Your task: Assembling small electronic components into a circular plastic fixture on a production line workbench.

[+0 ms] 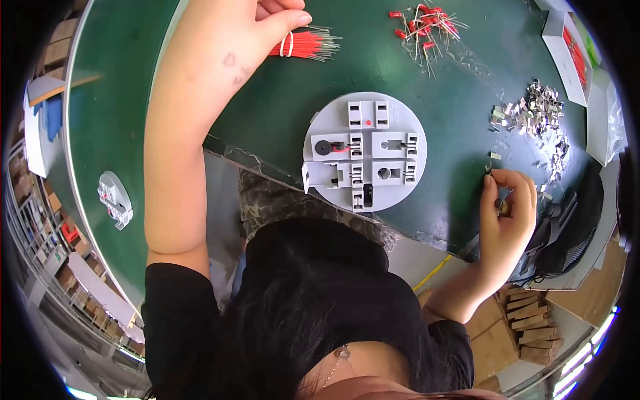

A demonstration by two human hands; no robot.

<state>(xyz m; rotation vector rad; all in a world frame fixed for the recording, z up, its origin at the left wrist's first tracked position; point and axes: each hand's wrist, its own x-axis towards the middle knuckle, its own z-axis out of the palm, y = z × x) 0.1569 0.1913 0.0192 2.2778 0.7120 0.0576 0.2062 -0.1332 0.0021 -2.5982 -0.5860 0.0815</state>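
Observation:
At the top edge my left hand (273,19) is partly cut off, its thumb and fingers curled together over a bundle of red wires (303,45) tied with a white band. What lies between those fingers is hidden. On the right, my right hand (510,207) is closed, thumb and forefinger pinching a small metal clip (489,170); more metal shows within its curled fingers. Between my hands a round grey plastic base (400,193) lies near the table edge. It carries several raised grey blocks, a black round part (323,147) and a short red piece (339,147).
Loose metal clips (537,110) form a pile at the right. Red parts with bare wire legs (427,30) lie at the top. White boxes (563,53) and a black bag (570,230) line the right side. Another round grey base (115,200) sits at far left.

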